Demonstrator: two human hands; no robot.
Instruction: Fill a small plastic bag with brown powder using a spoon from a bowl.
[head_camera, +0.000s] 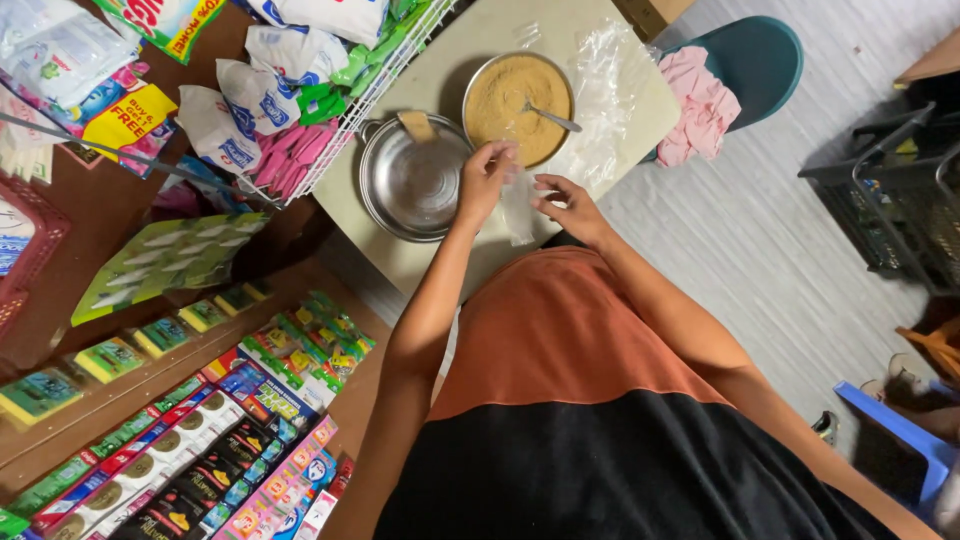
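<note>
While both sets of fingertips pinch the mouth of a small clear plastic bag (519, 205), the step in hand reads as opening or holding the bag ready for filling. Left hand (487, 180): fingers closed on the bag's upper edge, just above the rim of the empty pan. Right hand (565, 203): fingers curled, thumb and forefinger gripping the opposite edge. Bag: hangs limp between the hands over the near part of the table (400, 262); whether anything is in it cannot be told.

Nearby items:
- metal bowl (517, 103) of tan powder, beyond the hands, with a spoon (548, 117) resting in it, handle toward the right;
- empty steel pan (412, 182), left of the bowl, touching it;
- sheet of clear plastic (605, 95), right of the bowl;
- pink cloth (698, 105) on a teal stool (765, 55);
- wire rack (375, 85) of packaged goods, far left.

Judgement on next move: one hand must keep the mouth spread while the other frees itself for the spoon.
</note>
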